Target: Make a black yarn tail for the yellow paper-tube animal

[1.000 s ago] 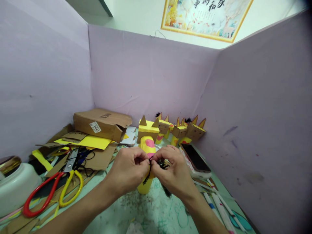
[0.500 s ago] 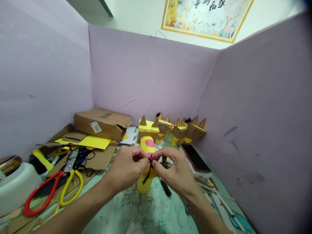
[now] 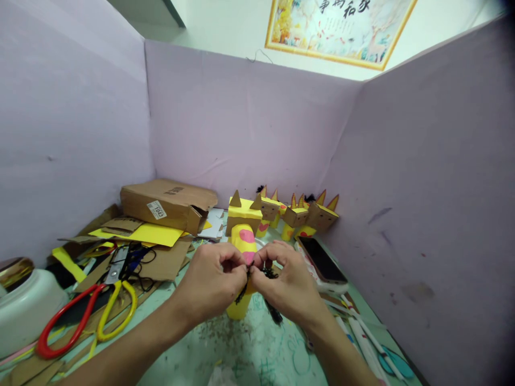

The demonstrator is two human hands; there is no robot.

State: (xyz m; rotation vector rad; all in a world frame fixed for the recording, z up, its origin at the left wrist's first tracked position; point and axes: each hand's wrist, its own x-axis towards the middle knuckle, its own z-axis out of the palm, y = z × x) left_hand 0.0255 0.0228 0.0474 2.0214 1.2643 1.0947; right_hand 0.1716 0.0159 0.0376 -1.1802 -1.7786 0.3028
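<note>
Both my left hand (image 3: 215,276) and my right hand (image 3: 287,279) pinch a thin black yarn (image 3: 243,292) between thumb and forefinger. Their fingertips almost meet in front of a yellow paper animal figure (image 3: 242,236), which stands upright with pink spots and a cardboard head with two brown pointed ears. Strands of the yarn hang below my left fingertips. A black yarn tassel (image 3: 273,312) lies beneath my right hand. My fingers hide the middle of the yarn and part of the figure's body.
Scissors with red and yellow handles (image 3: 115,279) lie at left among cardboard scraps, before a cardboard box (image 3: 167,201). Several similar figures (image 3: 319,214) stand at the back right. A phone (image 3: 322,260) rests on a white object. Lilac panels (image 3: 249,128) enclose the table.
My fingertips have come slightly closer together, and the yarn between them is now more covered. The figure and the things around it have stayed in place.
</note>
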